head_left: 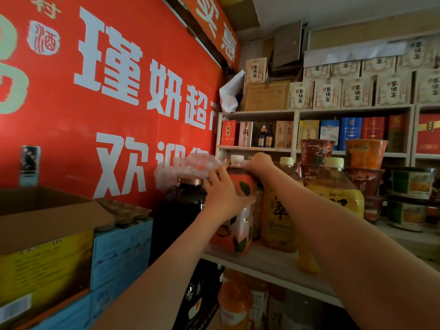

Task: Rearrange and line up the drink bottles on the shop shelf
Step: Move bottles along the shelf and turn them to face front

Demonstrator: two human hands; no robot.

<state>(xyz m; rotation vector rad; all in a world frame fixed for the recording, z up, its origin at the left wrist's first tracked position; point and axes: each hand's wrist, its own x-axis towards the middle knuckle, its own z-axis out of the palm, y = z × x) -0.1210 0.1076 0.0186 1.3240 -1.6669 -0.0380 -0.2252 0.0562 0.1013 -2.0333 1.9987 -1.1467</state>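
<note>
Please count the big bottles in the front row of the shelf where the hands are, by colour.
Dark bottle: 1
Orange-label bottle, gripped by the left hand and the right hand: 1
Amber bottle: 1
Yellow bottle: 1
Total: 4

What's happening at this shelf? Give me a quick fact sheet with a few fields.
place: shop shelf
item handled: orange-labelled drink bottle, upright on the shelf
left hand: holds the bottle's side
right hand: grips the bottle's top
to its left: dark jar with a copper-coloured lid
to its right: yellow tea bottle
further back: stacked noodle cups
</note>
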